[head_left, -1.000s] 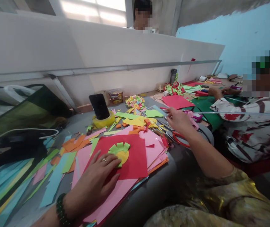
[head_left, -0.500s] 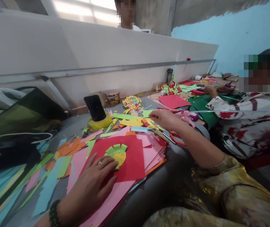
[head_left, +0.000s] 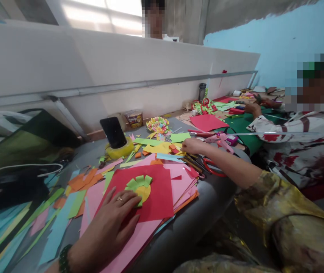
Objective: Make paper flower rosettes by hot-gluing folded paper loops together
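Grip of the left hand (head_left: 109,223): palm down, fingers loosely spread, no object seen between them; the fingertips rest on a red sheet (head_left: 162,195), at the near left edge of a paper rosette (head_left: 142,189). The rosette, round and so without a long axis, lies flat on the sheet; green tabs fan along its far and left edge, while the right edge of its yellow centre shows none. Right hand (head_left: 193,145): fingers drawn together; whether anything is held between them cannot be told.

Principal relation: the rosette lies under the left fingertips, the nearer hand, and from the right hand it lies to the left and closer to the body. Between the two, just past the red sheet, a pale blue strip (head_left: 170,157) runs with its long axis crosswise, and orange scraps (head_left: 174,148) sit beside the right fingertips.

Surroundings: red-handled scissors (head_left: 214,173) lie just below the right forearm, close to the right edge of the pink sheets (head_left: 183,185). A pink glue gun (head_left: 221,141) stands beyond that forearm. Farther off are a multicoloured paper flower (head_left: 157,126) and a phone (head_left: 113,132) propped at a yellow tape roll (head_left: 120,149).
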The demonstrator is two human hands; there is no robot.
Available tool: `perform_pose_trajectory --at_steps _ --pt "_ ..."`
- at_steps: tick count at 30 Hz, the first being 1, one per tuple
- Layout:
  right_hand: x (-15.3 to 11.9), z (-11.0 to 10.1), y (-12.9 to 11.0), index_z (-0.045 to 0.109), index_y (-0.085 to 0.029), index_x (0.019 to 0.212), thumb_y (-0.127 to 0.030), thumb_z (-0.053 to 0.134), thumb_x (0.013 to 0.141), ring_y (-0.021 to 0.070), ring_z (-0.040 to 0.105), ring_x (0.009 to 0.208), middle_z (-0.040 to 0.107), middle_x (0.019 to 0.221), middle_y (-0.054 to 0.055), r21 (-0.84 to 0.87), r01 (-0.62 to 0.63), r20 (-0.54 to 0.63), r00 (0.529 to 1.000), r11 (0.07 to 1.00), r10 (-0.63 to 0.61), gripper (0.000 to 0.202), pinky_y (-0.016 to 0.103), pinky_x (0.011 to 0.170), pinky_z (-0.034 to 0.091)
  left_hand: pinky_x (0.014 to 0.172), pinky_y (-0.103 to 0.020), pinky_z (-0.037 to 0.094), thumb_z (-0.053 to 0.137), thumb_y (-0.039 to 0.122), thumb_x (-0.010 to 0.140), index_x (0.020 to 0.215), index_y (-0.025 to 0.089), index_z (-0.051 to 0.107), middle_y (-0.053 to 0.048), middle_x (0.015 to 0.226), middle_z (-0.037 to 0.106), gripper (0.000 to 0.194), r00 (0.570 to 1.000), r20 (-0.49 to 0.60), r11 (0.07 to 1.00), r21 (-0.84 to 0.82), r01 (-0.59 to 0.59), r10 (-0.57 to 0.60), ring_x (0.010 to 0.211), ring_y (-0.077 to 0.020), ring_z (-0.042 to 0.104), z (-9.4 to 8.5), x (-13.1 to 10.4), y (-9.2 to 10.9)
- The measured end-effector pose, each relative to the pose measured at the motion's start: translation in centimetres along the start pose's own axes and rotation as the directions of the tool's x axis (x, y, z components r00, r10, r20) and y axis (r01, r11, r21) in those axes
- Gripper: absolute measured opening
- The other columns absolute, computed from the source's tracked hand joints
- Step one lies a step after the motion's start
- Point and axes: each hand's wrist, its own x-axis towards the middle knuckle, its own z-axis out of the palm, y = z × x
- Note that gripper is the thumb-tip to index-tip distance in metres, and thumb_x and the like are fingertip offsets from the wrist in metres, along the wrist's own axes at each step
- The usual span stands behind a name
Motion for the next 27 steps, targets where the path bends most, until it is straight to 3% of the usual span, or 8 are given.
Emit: perform_pose_trajectory --at_steps 4,11,24,27 --pt "1.2 0.1 -0.3 0.077 -0.010 0.101 -0.038 0.059 0.096 0.0274 0.071 0.101 0.077 0.107 0.015 0.028 -0.006 0.071 0.997 1.000 0.004 0.033 0.030 0.077 0.051 0.106 -0.052 0.046 0.046 0.030 0.094 0.114 0.026 0.069 -0.007 0.110 0.076 0.030 1.000 0.020 1.000 0.009 -0.001 0.001 0.102 -0.0271 0.072 -0.2 0.0 0.1" --pt "1.9 -0.7 -0.4 0.064 -0.017 0.124 -0.039 0.065 0.096 0.0264 0.065 0.109 0.064 0.129 0.007 0.067 -0.023 0.171 0.985 0.998 0.011 0.036 0.044 0.089 0.058 0.112 -0.051 0.042 0.048 0.029 0.094 0.116 0.027 0.068 -0.007 0.113 0.076 0.030 1.000 0.019 1.000 -0.005 0.018 -0.018 0.106 -0.0263 0.071 0.3 -0.1 0.0" --pt "2.7 -0.8 -0.5 0.063 -0.015 0.125 -0.040 0.061 0.098 0.0261 0.064 0.113 0.064 0.128 0.013 0.038 -0.135 0.037 0.990 0.990 0.134 0.037 0.046 0.096 0.055 0.110 -0.050 0.043 0.048 0.029 0.094 0.113 0.026 0.068 -0.007 0.111 0.076 0.028 0.999 0.014 0.999 -0.033 0.029 -0.028 0.104 -0.0260 0.071 0.0 0.0 0.3" --pt "3.2 -0.7 -1.0 0.065 -0.013 0.122 -0.039 0.063 0.097 0.0265 0.065 0.113 0.066 0.126 0.014 0.028 -0.130 0.054 0.990 0.991 0.128 0.036 0.044 0.095 0.055 0.110 -0.050 0.043 0.047 0.028 0.093 0.112 0.026 0.068 -0.007 0.111 0.075 0.028 0.999 0.017 0.998 -0.033 0.045 -0.045 0.105 -0.0260 0.070 -0.1 0.1 0.5"
